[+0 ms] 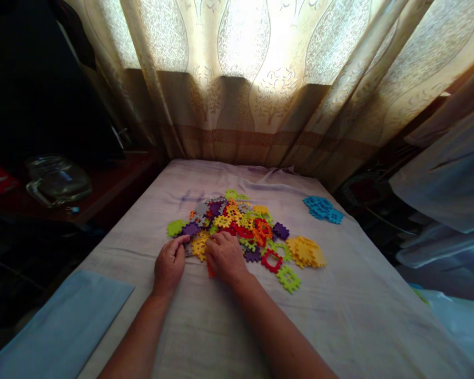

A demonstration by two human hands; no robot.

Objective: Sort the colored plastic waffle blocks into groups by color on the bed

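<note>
A heap of flat plastic interlocking tiles (pixel 243 230) with notched edges lies on the cloth-covered table, in red, orange, yellow, green, purple and grey. At the heap's near left edge, my left hand (pixel 169 265) is closed, its thumb and index finger together beside a grey tile. My right hand (pixel 227 255) rests on the near side of the heap with its fingers curled down. A yellow tile (pixel 199 245) lies between the hands, against the right fingers. What either hand pinches is hidden. An orange tile (pixel 210 270) shows partly under the right hand.
Yellow tiles (pixel 306 251) are grouped right of the heap, and blue tiles (pixel 323 208) lie farther back right. A light blue cloth (pixel 69 316) covers the table's left front. A glass jug (pixel 57 179) stands on a dark side table. Curtains (pixel 240 105) hang behind.
</note>
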